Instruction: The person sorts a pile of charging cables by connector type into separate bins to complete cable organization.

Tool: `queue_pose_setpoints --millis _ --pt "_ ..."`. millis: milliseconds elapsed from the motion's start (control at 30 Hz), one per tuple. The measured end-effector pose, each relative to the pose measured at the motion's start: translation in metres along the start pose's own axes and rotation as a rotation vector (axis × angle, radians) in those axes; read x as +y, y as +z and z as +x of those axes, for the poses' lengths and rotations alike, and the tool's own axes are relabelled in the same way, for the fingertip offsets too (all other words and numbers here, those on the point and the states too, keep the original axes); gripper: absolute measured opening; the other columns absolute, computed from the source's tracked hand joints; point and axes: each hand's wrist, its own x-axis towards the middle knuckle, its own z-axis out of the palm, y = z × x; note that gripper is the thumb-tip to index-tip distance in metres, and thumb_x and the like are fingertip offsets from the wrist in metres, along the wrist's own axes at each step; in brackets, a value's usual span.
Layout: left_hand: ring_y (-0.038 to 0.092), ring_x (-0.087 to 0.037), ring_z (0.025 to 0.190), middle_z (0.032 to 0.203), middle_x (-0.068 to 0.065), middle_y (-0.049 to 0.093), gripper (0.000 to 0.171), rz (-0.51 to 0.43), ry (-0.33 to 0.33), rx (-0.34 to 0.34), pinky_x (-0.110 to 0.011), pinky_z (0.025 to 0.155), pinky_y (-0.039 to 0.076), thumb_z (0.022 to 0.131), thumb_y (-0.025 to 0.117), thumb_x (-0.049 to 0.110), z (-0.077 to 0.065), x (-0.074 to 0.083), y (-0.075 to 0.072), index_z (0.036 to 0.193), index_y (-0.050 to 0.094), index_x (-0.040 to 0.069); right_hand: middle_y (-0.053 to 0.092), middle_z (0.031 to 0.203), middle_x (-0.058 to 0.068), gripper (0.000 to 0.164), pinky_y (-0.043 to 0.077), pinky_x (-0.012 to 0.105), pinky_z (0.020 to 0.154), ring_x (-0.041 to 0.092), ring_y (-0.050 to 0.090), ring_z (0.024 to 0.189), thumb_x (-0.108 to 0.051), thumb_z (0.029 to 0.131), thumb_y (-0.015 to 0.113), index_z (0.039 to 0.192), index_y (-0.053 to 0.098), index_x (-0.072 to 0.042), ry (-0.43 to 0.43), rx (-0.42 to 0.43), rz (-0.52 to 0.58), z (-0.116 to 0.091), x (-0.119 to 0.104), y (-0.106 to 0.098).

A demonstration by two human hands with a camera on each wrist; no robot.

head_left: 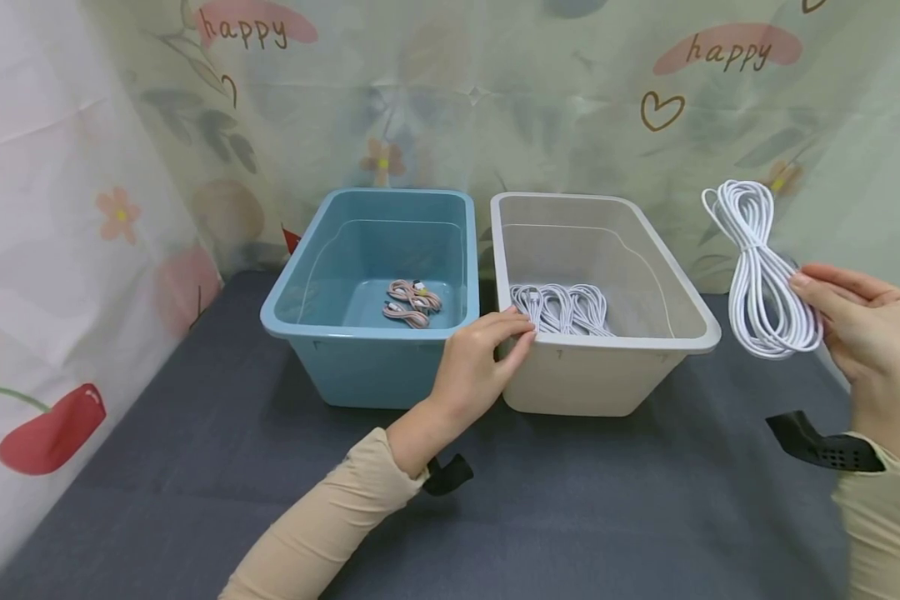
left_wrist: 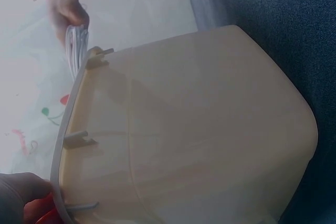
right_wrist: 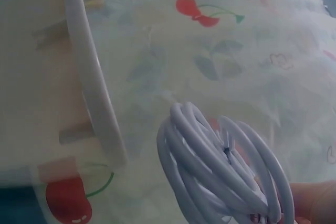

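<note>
At the right, my right hand [head_left: 881, 333] pinches a coiled bundle of white cable [head_left: 765, 275], tied at its middle, up beside the beige bin [head_left: 592, 379]. The cable's thick loops [right_wrist: 215, 177] fill the lower part of the right wrist view. My left hand [head_left: 480, 354] holds the near left corner of the beige bin's rim, thumb outside and fingers over the edge. In the left wrist view that hand [left_wrist: 23, 192] shows at the rim's lower end. Several white cable coils [head_left: 562, 308] lie inside the beige bin.
A blue bin [head_left: 367, 367] stands close to the left of the beige one, with small pinkish cable bundles [head_left: 412, 304] on its floor. Both bins stand on a dark grey cloth [head_left: 195, 483]. Behind and at the left hangs a printed curtain [head_left: 450, 125].
</note>
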Motion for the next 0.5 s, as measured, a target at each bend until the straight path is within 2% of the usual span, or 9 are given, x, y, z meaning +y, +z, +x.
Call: queue_pose_setpoints --millis 233,367,500 --pt "0.062 -0.018 0.114 0.106 -0.007 0.071 0.018 0.006 0.004 0.003 -0.029 0.096 0.050 0.089 0.063 0.014 0.000 0.000 0.000 0.103 0.072 0.006 0.070 0.066 -0.004 0.014 0.052 0.018 0.046 0.006 0.064 0.056 -0.002 0.071 0.077 0.075 0.075 -0.015 0.016 -0.015 -0.004 0.000 -0.006 0.016" --pt "0.062 -0.018 0.114 0.106 -0.007 0.071 0.018 0.009 0.002 0.004 -0.029 0.096 0.050 0.089 0.063 0.014 0.000 0.001 -0.001 0.102 0.072 0.006 0.071 0.065 -0.002 0.017 0.052 0.019 0.046 0.008 0.065 0.055 0.004 0.073 0.074 0.076 0.076 -0.012 0.012 -0.070 0.034 -0.001 -0.009 0.026" --pt "0.062 -0.018 0.114 0.105 -0.007 0.072 0.018 0.005 0.001 0.002 -0.030 0.096 0.050 0.089 0.063 0.014 0.000 0.000 0.000 0.102 0.072 0.005 0.071 0.065 -0.002 0.016 0.052 0.019 0.046 0.008 0.065 0.055 0.002 0.073 0.074 0.076 0.076 -0.013 0.017 -0.096 0.017 -0.001 -0.012 0.037"
